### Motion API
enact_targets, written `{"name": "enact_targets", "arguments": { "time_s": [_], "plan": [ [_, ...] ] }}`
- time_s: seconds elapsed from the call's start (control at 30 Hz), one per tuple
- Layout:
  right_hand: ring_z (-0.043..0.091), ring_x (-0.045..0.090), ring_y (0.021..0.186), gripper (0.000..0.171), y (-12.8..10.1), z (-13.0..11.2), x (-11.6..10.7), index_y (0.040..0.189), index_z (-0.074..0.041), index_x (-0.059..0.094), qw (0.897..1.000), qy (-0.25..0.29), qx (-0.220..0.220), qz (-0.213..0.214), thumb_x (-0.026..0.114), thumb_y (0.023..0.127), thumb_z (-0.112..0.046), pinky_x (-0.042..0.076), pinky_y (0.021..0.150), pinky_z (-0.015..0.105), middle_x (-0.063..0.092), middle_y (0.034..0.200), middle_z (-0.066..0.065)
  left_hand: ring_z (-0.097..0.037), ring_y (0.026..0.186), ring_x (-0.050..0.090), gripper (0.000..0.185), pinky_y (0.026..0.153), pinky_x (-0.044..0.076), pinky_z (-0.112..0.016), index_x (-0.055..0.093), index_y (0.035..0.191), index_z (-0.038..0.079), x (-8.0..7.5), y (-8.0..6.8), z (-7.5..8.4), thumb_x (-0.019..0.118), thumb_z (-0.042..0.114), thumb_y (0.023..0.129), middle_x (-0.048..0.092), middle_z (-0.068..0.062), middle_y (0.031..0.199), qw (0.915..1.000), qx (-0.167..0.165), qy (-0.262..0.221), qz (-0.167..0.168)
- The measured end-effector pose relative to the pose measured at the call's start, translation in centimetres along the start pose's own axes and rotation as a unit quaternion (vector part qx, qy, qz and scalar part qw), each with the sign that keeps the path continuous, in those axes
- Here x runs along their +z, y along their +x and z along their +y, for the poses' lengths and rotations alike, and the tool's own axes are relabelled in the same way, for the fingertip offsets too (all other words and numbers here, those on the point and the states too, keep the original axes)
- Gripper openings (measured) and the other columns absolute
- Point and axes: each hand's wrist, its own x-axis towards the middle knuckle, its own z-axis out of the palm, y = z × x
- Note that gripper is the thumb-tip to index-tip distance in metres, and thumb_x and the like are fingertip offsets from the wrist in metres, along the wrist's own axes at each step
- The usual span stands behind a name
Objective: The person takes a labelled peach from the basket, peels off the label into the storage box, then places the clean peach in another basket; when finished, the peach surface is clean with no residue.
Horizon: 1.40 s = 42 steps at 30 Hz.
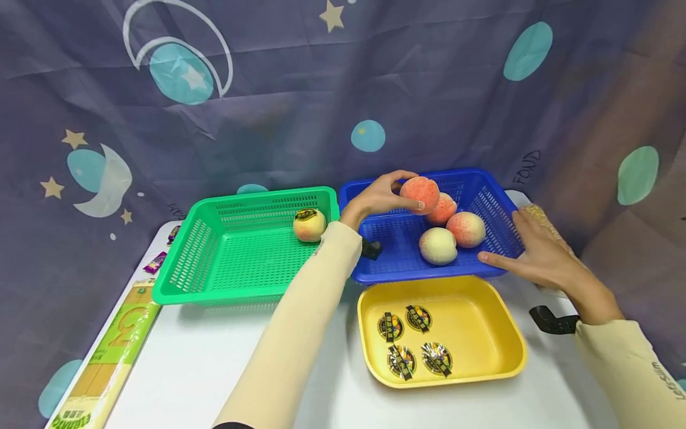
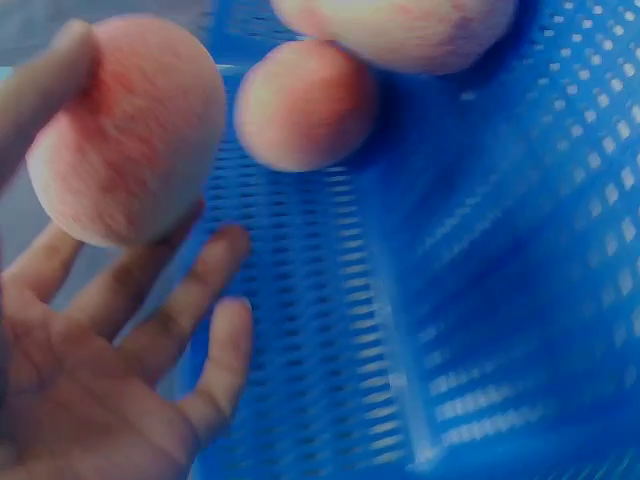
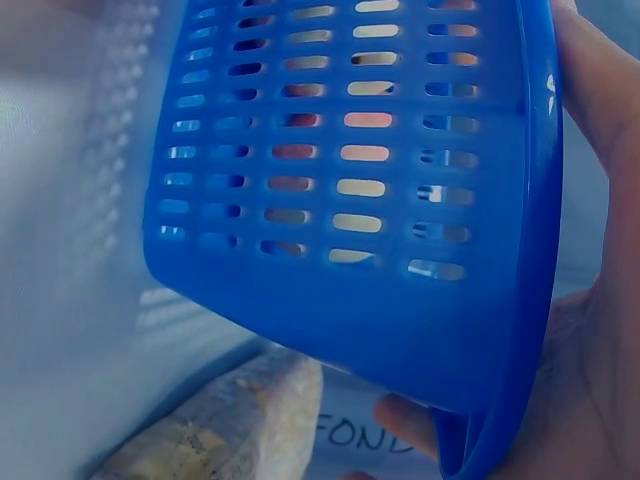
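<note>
My left hand holds a red-pink peach between thumb and fingers, above the left part of the blue basket. Seen from the left wrist, the thumb lies on one side of this peach and fingertips on the other; the lower fingers are spread. Below it in the basket lie a reddish peach, a pink-and-cream peach and a pale peach. My right hand is spread at the basket's right rim, thumb reaching over the inside and fingers along the rim.
Left of the blue basket stands a green basket with one peach bearing a black-and-gold label. In front, a yellow tray holds several round labels. A long green packet and purple wrappers lie leftmost; a patterned curtain hangs behind.
</note>
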Motion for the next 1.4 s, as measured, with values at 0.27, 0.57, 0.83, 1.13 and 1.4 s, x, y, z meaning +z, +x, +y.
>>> {"name": "enact_targets", "arguments": {
  "time_s": [0.27, 0.57, 0.83, 1.13, 1.4],
  "plan": [
    [0.06, -0.001, 0.151, 0.123, 0.6, -1.2, 0.7, 0.159, 0.003, -0.011, 1.0, 0.01, -0.013, -0.006, 0.062, 0.089, -0.067, 0.009, 0.11, 0.082, -0.012, 0.165, 0.033, -0.025, 0.128, 0.055, 0.075, 0.107, 0.049, -0.043, 0.049, 0.15, 0.023, 1.1, 0.0, -2.2, 0.084, 0.029, 0.083, 0.053, -0.007, 0.148, 0.9952, -0.088, 0.043, 0.005],
    [0.059, -0.003, 0.151, 0.123, 0.5, -1.3, 0.5, 0.159, 0.003, -0.011, 1.0, 0.013, -0.02, -0.002, 0.063, 0.089, -0.066, 0.011, 0.111, 0.081, -0.013, 0.165, 0.033, -0.028, 0.137, 0.053, 0.074, 0.113, 0.045, -0.043, 0.051, 0.149, 0.017, 1.6, -0.3, -2.5, 0.084, 0.015, 0.084, 0.054, -0.012, 0.15, 0.9941, -0.089, 0.056, -0.026],
    [0.059, -0.003, 0.151, 0.122, 0.5, -1.2, 0.5, 0.159, 0.004, -0.011, 1.0, 0.015, -0.024, -0.004, 0.062, 0.09, -0.065, 0.01, 0.112, 0.08, -0.014, 0.165, 0.033, -0.027, 0.142, 0.049, 0.068, 0.112, 0.047, -0.041, 0.054, 0.147, 0.015, 1.6, 0.0, -2.7, 0.083, 0.013, 0.086, 0.048, -0.011, 0.156, 0.9969, -0.06, 0.039, -0.031],
    [0.059, -0.004, 0.151, 0.122, 0.1, -0.8, 0.3, 0.158, 0.004, -0.011, 1.0, 0.015, -0.018, -0.009, 0.062, 0.09, -0.065, 0.009, 0.113, 0.079, -0.014, 0.165, 0.034, -0.029, 0.141, 0.05, 0.061, 0.11, 0.048, -0.044, 0.057, 0.144, 0.014, 1.7, 0.2, -2.8, 0.081, 0.018, 0.088, 0.056, -0.012, 0.149, 0.9991, -0.029, 0.024, -0.02],
    [0.058, -0.005, 0.151, 0.12, -0.4, 0.1, 0.0, 0.158, 0.005, -0.01, 1.0, 0.016, -0.013, -0.006, 0.062, 0.091, -0.064, 0.008, 0.114, 0.079, -0.014, 0.164, 0.034, -0.03, 0.142, 0.049, 0.057, 0.112, 0.046, -0.044, 0.057, 0.144, 0.017, 1.4, -0.1, -1.0, 0.078, 0.02, 0.091, 0.055, -0.014, 0.15, 0.9974, -0.017, 0.059, -0.037]
  ]
}}
